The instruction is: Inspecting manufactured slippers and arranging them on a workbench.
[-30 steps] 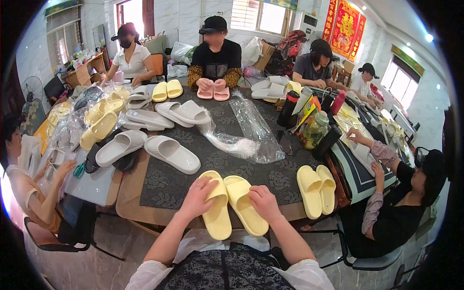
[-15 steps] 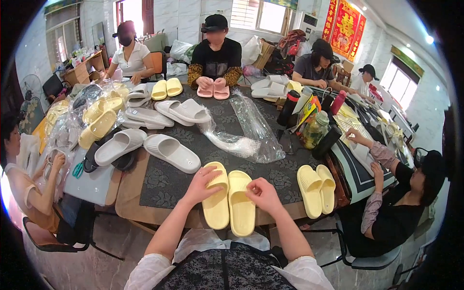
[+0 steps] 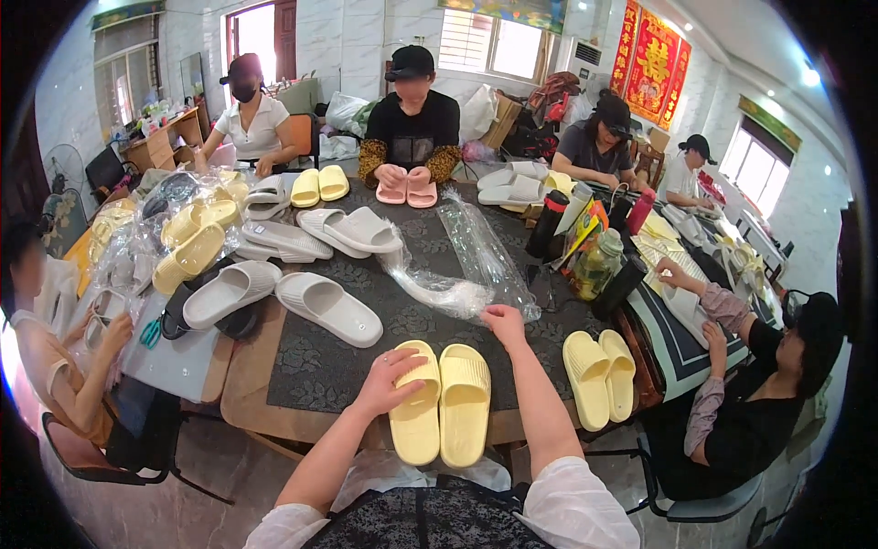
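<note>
Two yellow slippers lie side by side in front of me, the left slipper [image 3: 414, 430] and the right slipper [image 3: 465, 403], with their heels over the table's near edge. My left hand [image 3: 391, 380] rests on the strap of the left one, fingers stretched out and thumb apart. Farther off, my right hand [image 3: 505, 326] reaches past the right slipper. Its fingers are pinched together at the near edge of a clear plastic bag [image 3: 480, 247], one of several lying flat; the fingertips are partly hidden.
Grey slippers [image 3: 329, 309] lie to the left, beside bagged yellow ones [image 3: 190, 256]. Another yellow pair [image 3: 587, 380] stands at the right edge, below bottles and a glass jar [image 3: 596, 265]. Co-workers sit around the table; one opposite handles pink slippers [image 3: 407, 190].
My right hand has left the right slipper and moved forward to the plastic bags. My left hand stays on the left slipper. The whole view has shifted slightly.
</note>
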`<state>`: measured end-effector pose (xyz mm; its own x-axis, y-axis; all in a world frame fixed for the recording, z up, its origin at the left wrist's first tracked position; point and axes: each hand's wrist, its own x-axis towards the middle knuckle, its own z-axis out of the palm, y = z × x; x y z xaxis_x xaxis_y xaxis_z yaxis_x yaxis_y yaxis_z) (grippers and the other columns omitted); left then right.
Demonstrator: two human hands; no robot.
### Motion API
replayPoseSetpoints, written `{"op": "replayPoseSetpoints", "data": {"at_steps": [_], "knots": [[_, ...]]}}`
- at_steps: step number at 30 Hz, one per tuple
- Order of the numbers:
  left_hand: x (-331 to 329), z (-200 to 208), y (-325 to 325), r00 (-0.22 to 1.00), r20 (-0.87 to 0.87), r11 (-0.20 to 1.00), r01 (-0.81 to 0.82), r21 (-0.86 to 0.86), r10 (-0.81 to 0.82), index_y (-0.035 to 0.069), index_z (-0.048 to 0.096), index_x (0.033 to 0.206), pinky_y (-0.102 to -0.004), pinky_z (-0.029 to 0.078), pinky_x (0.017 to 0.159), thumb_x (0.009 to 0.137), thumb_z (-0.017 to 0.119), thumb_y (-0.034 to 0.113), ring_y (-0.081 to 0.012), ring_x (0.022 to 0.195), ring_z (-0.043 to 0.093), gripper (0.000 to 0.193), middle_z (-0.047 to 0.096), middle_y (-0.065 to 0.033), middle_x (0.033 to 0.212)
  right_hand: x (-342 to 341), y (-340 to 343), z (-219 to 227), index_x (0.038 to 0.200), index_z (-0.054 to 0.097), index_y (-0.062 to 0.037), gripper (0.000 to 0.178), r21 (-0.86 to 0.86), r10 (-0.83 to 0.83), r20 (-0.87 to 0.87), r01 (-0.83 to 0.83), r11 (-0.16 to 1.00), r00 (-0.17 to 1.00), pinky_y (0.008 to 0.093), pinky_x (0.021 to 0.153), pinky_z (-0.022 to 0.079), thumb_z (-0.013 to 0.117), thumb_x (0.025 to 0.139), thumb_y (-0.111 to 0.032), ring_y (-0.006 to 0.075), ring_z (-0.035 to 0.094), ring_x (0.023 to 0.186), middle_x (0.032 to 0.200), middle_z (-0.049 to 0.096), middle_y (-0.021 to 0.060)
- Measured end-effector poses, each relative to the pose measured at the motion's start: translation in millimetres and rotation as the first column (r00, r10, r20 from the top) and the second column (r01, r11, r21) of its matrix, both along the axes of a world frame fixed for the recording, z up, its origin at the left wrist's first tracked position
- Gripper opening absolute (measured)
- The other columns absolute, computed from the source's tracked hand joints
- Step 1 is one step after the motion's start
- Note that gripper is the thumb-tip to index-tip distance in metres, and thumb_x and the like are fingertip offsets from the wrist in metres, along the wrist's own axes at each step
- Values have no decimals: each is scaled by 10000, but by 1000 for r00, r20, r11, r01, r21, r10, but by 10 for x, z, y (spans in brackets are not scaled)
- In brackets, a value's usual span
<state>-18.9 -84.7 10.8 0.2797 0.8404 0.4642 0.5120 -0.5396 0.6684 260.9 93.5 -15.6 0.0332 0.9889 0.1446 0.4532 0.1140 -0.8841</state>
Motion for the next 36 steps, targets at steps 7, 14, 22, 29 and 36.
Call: {"op": "replayPoseSetpoints", "data": {"at_steps": [7,14,22,29,36], "knots": [[3,6,24,1000,-7,1000,8,13,-8,154,616,1200,-439,326,1039,808,673,330,-307,1200,485,434,561,-107,1266,-65,-17,-68,944,728,-49,258,2,-123,15,123,992,992,292,661,500,738,759,-228,136,642,681,798,711,56],[2,23,24,1000,-5,1000,10,7,-10,153,612,1201,-438,329,1035,812,665,332,-310,1199,485,431,557,-107,1268,12,-202,7,915,713,-22,222,-26,-140,-213,137,990,967,254,611,474,691,808,-216,104,599,647,759,685,35],[-29,5,-5,1000,-3,1000,-7,0,7,152,613,1202,-449,335,1032,811,664,344,-320,1203,484,439,560,-118,1263,507,-706,535,937,554,-71,161,5,-211,-890,471,882,405,200,520,426,512,907,-223,97,538,647,925,635,39],[-5,-24,20,1000,-2,999,-20,27,21,142,621,1190,-448,353,1016,808,669,339,-325,1180,498,432,567,-127,1249,933,-1634,1517,882,489,-76,167,276,-137,-911,822,498,389,201,500,273,505,933,-233,48,364,568,694,413,-37],[-3,70,-2,999,30,997,8,75,-10,138,625,1181,-445,371,1003,783,694,304,-315,1171,500,437,567,-121,1246,533,-2560,2059,927,514,-46,63,630,-16,-615,504,590,788,205,513,278,495,925,-105,64,358,600,760,444,2]]}}
